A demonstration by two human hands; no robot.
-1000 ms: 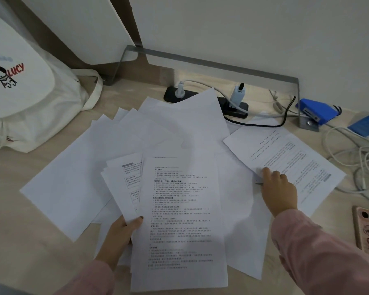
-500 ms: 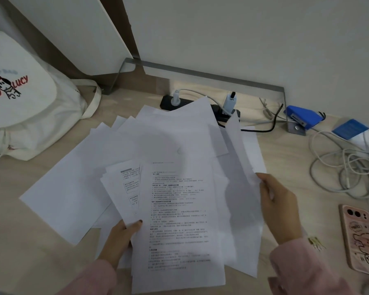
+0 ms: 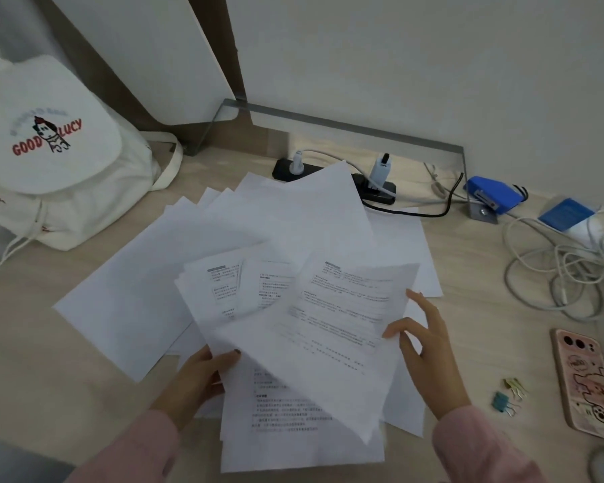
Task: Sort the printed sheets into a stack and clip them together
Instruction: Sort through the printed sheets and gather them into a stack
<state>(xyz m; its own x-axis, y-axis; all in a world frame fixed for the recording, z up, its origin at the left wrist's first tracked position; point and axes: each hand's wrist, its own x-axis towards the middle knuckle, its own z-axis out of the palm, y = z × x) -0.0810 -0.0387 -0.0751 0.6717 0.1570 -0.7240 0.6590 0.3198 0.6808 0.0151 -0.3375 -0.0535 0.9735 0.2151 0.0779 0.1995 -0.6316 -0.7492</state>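
Here, right hand (image 3: 422, 346) fingers (image 3: 393, 330) pinch printed sheet's (image 3: 328, 329) edge.

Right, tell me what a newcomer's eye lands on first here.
First, the fan of white sheets spread across the middle of the desk, with the left hand gripping a printed stack and the right hand holding one printed sheet over it. Next, the white bag lettered GOOD LUCY at far left. Two small clips lie beside a pink phone at right.
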